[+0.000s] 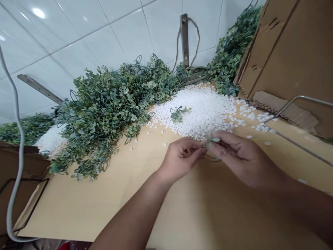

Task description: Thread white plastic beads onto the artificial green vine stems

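I have the right hand (235, 154) pinching a leafy sprig (214, 139) at five o'clock of the white plastic pellet pile (204, 106). The left hand (182, 156) sits at the sprig's eight o'clock, fingertips together; I can't tell what they grip.

Glossy, smooth wall tiles (127, 33) gleamed; the foliage (111, 93) looked like matt plastic, the small discs (203, 107) like smooth plastic, the tabletop (125, 198) smooth, the box (293, 52) matt cardboard, the bracket (185, 41) metal.

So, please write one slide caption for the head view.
Left hand and right hand meet at a sprig beside white pieces.
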`<action>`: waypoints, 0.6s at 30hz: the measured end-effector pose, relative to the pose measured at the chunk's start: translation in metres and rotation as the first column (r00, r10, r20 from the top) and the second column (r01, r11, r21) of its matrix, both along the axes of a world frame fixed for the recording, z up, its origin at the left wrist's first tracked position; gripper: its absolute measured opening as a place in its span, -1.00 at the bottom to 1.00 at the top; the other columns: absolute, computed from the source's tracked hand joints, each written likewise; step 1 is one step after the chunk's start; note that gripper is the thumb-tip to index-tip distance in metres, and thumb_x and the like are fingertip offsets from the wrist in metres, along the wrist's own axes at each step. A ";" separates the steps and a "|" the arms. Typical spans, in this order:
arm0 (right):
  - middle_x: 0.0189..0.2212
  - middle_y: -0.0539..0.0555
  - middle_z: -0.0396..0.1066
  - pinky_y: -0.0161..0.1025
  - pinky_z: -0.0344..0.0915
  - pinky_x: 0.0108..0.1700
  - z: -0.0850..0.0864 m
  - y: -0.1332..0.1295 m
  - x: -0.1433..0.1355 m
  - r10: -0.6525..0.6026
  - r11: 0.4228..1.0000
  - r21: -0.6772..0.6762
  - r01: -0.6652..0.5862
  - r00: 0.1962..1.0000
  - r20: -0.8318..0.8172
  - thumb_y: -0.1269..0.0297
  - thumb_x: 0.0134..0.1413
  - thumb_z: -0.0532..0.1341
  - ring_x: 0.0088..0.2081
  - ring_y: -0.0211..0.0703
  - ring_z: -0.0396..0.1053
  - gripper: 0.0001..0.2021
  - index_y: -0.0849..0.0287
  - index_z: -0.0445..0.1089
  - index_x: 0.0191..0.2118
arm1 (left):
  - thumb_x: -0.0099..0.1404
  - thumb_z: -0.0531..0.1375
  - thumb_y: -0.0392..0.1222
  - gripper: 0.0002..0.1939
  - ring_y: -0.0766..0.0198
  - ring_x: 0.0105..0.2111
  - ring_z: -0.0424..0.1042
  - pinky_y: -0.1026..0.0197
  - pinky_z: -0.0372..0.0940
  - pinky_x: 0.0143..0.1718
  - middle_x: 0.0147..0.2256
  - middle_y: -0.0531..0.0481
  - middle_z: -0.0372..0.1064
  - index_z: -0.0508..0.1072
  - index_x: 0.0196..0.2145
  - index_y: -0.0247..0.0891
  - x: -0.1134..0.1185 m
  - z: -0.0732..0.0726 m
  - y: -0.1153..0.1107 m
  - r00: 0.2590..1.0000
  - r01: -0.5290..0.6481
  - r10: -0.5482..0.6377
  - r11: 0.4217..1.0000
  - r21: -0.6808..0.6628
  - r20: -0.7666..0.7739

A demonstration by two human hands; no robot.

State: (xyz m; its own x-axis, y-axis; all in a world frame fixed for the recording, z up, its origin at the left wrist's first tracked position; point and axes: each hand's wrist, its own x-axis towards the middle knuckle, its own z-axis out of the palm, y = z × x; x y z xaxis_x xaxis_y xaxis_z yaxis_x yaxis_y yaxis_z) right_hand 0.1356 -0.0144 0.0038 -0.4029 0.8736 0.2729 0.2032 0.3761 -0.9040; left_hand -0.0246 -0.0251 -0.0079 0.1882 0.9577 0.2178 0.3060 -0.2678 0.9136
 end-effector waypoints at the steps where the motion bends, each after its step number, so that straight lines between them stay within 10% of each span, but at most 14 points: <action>1: -0.46 0.05 0.33 -0.27 0.30 -0.31 0.000 0.003 0.001 0.006 0.994 -0.111 -0.013 0.998 -0.060 0.22 0.09 0.06 -0.36 -0.20 0.33 -0.84 0.14 0.27 -0.44 | 0.11 0.17 -0.22 -0.87 0.33 -0.47 0.29 0.28 0.20 -0.43 -0.49 -0.02 0.34 0.43 -0.53 -0.30 -0.011 0.002 0.001 0.997 -0.028 0.030 0.999 0.027 -0.076; 5: -0.58 -0.03 0.20 -0.37 0.13 -0.58 -0.007 0.009 0.001 -0.031 0.928 -0.371 -0.029 0.988 -0.153 0.16 0.08 0.04 -0.60 -0.34 0.15 -0.80 0.16 0.21 -0.46 | 0.11 0.17 -0.22 -0.89 0.25 -0.35 0.36 0.21 0.23 -0.28 -0.37 -0.05 0.40 0.49 -0.41 -0.24 -0.057 0.005 0.006 0.864 -0.176 0.186 0.982 0.065 -0.468; 10: -0.61 -0.09 0.04 -0.36 0.03 -0.55 -0.021 0.004 -0.007 0.083 0.959 -0.271 -0.082 0.996 -0.007 0.20 0.12 0.00 -0.57 -0.35 0.02 -0.75 0.15 0.09 -0.54 | 0.04 0.19 -0.29 -0.82 0.26 -0.42 0.36 0.19 0.24 -0.32 -0.41 0.01 0.37 0.49 -0.33 -0.21 -0.076 -0.007 0.012 0.756 -0.301 0.244 0.954 0.009 -0.608; 18: -0.67 -0.15 -0.04 -0.36 -0.10 -0.61 -0.027 0.004 -0.004 0.125 0.919 -0.362 -0.159 0.986 -0.114 0.22 0.11 0.01 -0.66 -0.39 -0.10 -0.79 0.16 0.16 -0.50 | 0.00 0.25 -0.21 -0.86 0.27 -0.38 0.40 0.22 0.26 -0.27 -0.39 -0.02 0.49 0.51 -0.43 -0.28 -0.051 -0.009 0.018 0.910 -0.414 0.409 0.876 -0.246 -0.073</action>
